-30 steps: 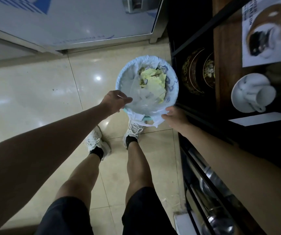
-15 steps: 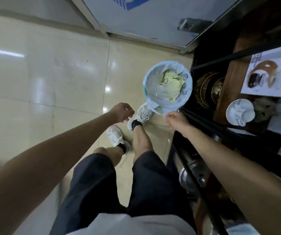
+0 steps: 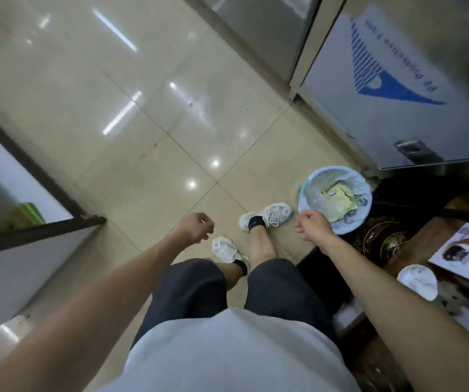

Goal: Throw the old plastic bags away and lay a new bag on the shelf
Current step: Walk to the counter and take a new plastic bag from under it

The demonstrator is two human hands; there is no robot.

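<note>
A small round waste bin (image 3: pixel 309 190) lined with a pale plastic bag stands on the floor at the right, beside the dark shelf unit (image 3: pixel 414 210). Crumpled clear plastic and yellowish scraps (image 3: pixel 338 193) lie inside it. My right hand (image 3: pixel 311 224) hovers at the bin's near rim, fingers loosely curled, with nothing in it. My left hand (image 3: pixel 196 227) hangs over the floor to the left of my feet, fingers curled loosely, also empty.
The shelf unit holds a white cup on a saucer (image 3: pixel 417 281), a printed card (image 3: pixel 465 253) and dark ornate plates (image 3: pixel 377 239). A steel cabinet with a blue logo (image 3: pixel 391 80) stands behind the bin. A counter corner (image 3: pixel 30 236) juts in at left. Glossy tiled floor (image 3: pixel 143 108) spreads ahead.
Both hands have come off the bin's rim and drawn back. My view has swung left and risen, so the bin now sits at the right and more floor shows.
</note>
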